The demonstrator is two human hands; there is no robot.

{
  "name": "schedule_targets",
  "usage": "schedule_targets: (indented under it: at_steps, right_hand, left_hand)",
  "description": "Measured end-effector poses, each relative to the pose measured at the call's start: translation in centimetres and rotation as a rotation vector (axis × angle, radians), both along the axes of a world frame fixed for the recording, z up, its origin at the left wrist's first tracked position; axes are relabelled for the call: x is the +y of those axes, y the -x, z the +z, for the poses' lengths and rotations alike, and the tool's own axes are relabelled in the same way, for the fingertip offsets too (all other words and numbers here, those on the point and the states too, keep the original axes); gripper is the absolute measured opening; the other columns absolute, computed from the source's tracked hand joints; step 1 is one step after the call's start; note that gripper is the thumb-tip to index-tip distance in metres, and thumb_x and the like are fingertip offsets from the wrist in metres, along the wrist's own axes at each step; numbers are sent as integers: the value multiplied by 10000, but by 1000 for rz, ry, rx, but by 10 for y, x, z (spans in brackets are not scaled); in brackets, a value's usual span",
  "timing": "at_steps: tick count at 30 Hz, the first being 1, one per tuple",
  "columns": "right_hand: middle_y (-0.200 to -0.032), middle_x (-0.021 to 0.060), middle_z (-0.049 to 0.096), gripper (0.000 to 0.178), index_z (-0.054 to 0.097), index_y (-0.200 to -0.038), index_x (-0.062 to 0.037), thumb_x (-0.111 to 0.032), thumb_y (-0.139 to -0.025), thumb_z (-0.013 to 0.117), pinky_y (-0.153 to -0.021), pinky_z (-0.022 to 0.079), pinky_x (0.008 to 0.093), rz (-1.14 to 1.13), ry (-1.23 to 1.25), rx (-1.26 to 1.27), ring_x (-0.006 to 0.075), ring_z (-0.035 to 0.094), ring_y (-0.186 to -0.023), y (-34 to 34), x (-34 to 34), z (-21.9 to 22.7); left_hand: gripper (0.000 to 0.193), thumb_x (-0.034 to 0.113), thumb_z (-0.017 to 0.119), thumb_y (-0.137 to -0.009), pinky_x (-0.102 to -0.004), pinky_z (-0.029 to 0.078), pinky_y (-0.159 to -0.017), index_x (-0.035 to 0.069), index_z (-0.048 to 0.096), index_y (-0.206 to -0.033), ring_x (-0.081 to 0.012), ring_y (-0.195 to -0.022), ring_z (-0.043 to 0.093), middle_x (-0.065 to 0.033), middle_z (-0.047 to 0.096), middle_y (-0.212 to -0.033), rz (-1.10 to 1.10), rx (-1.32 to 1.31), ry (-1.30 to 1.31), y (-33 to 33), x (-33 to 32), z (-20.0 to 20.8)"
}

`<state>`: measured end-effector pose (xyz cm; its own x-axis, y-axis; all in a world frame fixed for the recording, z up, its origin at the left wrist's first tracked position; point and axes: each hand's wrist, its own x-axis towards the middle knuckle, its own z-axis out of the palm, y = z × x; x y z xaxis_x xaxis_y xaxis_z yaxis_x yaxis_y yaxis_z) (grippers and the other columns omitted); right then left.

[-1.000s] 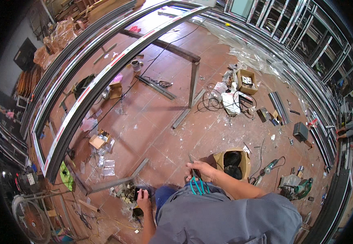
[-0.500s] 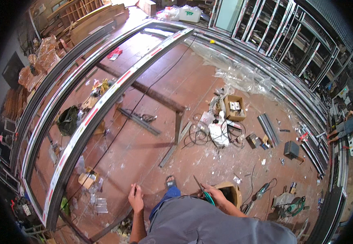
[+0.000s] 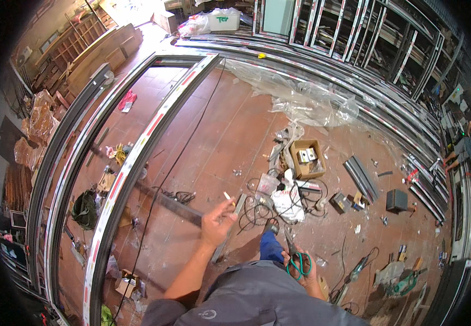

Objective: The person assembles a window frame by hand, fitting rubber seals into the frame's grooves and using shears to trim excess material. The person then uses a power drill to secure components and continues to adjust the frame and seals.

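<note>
My left hand (image 3: pixel 216 220) is raised in front of me and pinches a small pale piece (image 3: pixel 227 196) between its fingertips. My right hand (image 3: pixel 300 267) stays low by my hip and grips a pair of green-handled scissors (image 3: pixel 296 259), blades pointing up and away. Below the left hand a short metal profile (image 3: pixel 230 231) lies on the red tiled floor (image 3: pixel 230 136). My blue trouser leg and foot (image 3: pixel 271 239) show between the two hands.
A long aluminium frame (image 3: pixel 132 168) runs up the left. An open cardboard box (image 3: pixel 306 157) of fittings, white bags, tangled black cables (image 3: pixel 257 209) and grey profile offcuts (image 3: pixel 361 176) lie ahead. Clear plastic sheet (image 3: pixel 306 103) spreads farther back. A person (image 3: pixel 466 144) crouches at far right.
My view has tipped upward and away from the floor at my feet. My left hand rose from near the ground to chest height with the small piece; the right hand kept the scissors.
</note>
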<state>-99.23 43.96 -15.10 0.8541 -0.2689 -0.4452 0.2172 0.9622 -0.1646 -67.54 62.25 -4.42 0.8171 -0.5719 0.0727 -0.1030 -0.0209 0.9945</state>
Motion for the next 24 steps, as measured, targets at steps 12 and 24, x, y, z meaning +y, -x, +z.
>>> schedule_targets:
  at_steps: [12,24]
  right_hand:
    - [-1545,136,542,872,386,-1603,-103,-250,-848,797,-935,573,407,85,481,-8,272,649,-1228,-260,-271,114]
    - [-815,67,674,248,624,-1095,-71,-176,-905,744,-640,546,340,365,538,245,190,651,-695,-504,-378,34]
  left_hand:
    - [534,153,796,-917,-361,577,-924,26,647,-1413,-228,-1108,726,-157,729,-1311,-35,-127,-120,-90,-181,18]
    - [634,226,816,-902,-394,557,-984,25,599,-1464,-276,-1209,695,-184,680,-1383,33,-113,64,-355,-307,-2]
